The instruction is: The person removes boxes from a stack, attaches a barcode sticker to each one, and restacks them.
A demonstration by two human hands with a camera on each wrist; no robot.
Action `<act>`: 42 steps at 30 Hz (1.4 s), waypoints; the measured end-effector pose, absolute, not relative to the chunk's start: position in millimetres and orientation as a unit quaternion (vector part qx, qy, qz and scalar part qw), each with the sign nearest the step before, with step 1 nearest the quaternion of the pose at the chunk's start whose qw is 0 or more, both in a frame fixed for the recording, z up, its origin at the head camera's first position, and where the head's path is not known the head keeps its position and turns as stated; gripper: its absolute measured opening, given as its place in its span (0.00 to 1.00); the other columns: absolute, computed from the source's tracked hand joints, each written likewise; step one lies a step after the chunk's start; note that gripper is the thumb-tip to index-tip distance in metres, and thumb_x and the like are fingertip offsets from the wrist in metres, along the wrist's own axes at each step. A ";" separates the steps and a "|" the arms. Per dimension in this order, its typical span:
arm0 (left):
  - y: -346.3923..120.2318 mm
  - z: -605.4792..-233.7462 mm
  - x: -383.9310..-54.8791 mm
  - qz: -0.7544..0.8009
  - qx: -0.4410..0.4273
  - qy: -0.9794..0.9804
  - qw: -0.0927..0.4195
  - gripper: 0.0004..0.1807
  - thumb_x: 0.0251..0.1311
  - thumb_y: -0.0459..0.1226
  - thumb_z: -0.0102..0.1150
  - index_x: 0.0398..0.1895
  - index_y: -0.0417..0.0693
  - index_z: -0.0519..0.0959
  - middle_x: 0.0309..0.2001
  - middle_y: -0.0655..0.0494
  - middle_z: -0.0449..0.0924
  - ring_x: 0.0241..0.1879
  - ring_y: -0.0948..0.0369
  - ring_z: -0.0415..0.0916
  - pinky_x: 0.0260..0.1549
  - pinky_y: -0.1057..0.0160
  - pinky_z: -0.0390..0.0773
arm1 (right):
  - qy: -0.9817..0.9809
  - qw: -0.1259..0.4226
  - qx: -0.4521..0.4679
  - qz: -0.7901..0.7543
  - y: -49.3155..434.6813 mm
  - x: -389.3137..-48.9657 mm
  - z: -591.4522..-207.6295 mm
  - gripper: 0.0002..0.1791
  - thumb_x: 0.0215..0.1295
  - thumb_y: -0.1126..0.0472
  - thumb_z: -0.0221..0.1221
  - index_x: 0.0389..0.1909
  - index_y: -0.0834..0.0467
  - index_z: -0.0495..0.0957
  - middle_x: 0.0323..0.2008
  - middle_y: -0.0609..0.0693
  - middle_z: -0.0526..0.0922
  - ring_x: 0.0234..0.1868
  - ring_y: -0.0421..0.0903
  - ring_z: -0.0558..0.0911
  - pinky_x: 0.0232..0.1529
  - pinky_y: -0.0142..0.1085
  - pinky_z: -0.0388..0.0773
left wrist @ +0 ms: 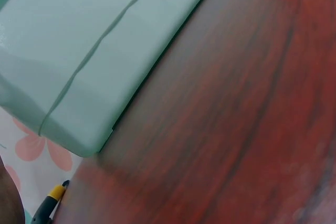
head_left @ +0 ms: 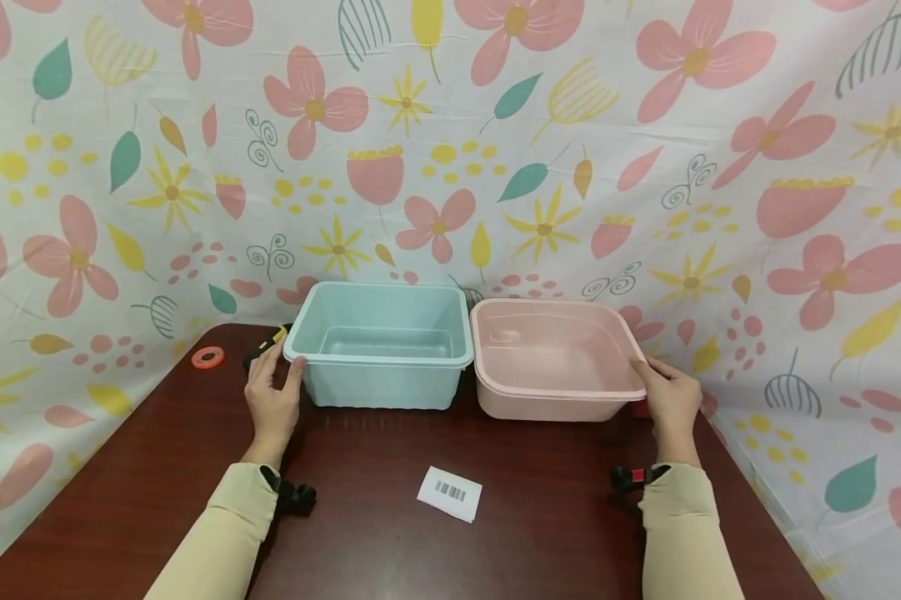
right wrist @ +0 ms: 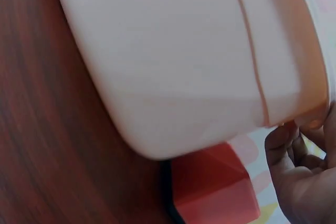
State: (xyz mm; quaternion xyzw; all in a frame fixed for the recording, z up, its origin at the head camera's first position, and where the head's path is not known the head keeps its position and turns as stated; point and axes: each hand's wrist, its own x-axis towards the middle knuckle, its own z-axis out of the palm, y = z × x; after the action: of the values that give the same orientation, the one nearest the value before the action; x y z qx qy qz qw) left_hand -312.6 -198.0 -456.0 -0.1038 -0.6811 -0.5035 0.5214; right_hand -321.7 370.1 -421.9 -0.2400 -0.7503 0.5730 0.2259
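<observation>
A light blue plastic basin (head_left: pixel 378 385) stands toward the back of the table, and a pale pink basin (head_left: pixel 548 407) stands beside it on the right. My left hand (head_left: pixel 273 404) holds the blue basin at its front left corner, thumb at the rim; only a dark sliver of that hand shows in the left wrist view. My right hand (head_left: pixel 668 396) grips the pink basin's rim at its right end. In the right wrist view the fingers (right wrist: pixel 286 137) curl under that rim. Both basins show bare insides in the head view.
A white card with a barcode (head_left: pixel 450 493) lies on the dark red-brown table (head_left: pixel 375 533). An orange ring-shaped roll (head_left: pixel 207 357) and a yellow-and-black tool (head_left: pixel 270 340) lie at the back left. A red box-like thing (right wrist: pixel 215 187) sits behind the pink basin. Floral cloth (head_left: pixel 435 125) hangs behind.
</observation>
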 end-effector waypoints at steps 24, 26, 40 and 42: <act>-211.9 -473.7 -331.2 -0.504 -0.085 -0.703 0.495 0.28 0.59 0.30 0.70 0.64 0.51 0.79 0.58 0.48 0.81 0.52 0.43 0.72 0.51 0.68 0.66 | -0.750 0.250 -0.245 0.562 361.5 -317.2 -408.3 0.30 0.67 0.35 0.55 0.47 0.57 0.88 0.52 0.52 0.80 0.54 0.45 0.72 0.46 0.30 0.69; -211.7 -474.0 -329.8 -0.502 -0.081 -0.706 0.493 0.28 0.61 0.32 0.69 0.65 0.54 0.78 0.58 0.50 0.81 0.52 0.45 0.72 0.51 0.67 0.67 | -0.760 0.250 -0.240 0.550 360.0 -316.7 -407.7 0.33 0.68 0.34 0.53 0.52 0.59 0.85 0.56 0.54 0.80 0.58 0.47 0.73 0.51 0.33 0.70; -214.8 -478.8 -326.3 -0.484 -0.075 -0.706 0.513 0.24 0.64 0.37 0.67 0.64 0.55 0.79 0.60 0.47 0.80 0.58 0.48 0.72 0.57 0.49 0.61 | -0.737 0.298 -0.204 0.572 348.7 -308.0 -387.9 0.27 0.71 0.38 0.55 0.57 0.54 0.83 0.51 0.46 0.82 0.53 0.41 0.75 0.48 0.30 0.70; -214.7 -480.0 -326.6 -0.476 -0.068 -0.701 0.527 0.23 0.64 0.38 0.67 0.63 0.53 0.80 0.60 0.47 0.80 0.59 0.49 0.72 0.57 0.46 0.60 | -0.727 0.326 -0.173 0.578 340.9 -305.9 -382.1 0.26 0.70 0.39 0.57 0.59 0.52 0.83 0.52 0.44 0.83 0.51 0.39 0.77 0.49 0.29 0.71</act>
State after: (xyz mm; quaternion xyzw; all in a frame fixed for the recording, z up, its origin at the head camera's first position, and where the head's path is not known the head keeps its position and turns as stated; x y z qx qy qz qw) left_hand -326.6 -214.7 -480.0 -0.0677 -0.7010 -0.4758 0.5270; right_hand -305.9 340.9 -382.1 -0.1732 -0.7273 0.5784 0.3263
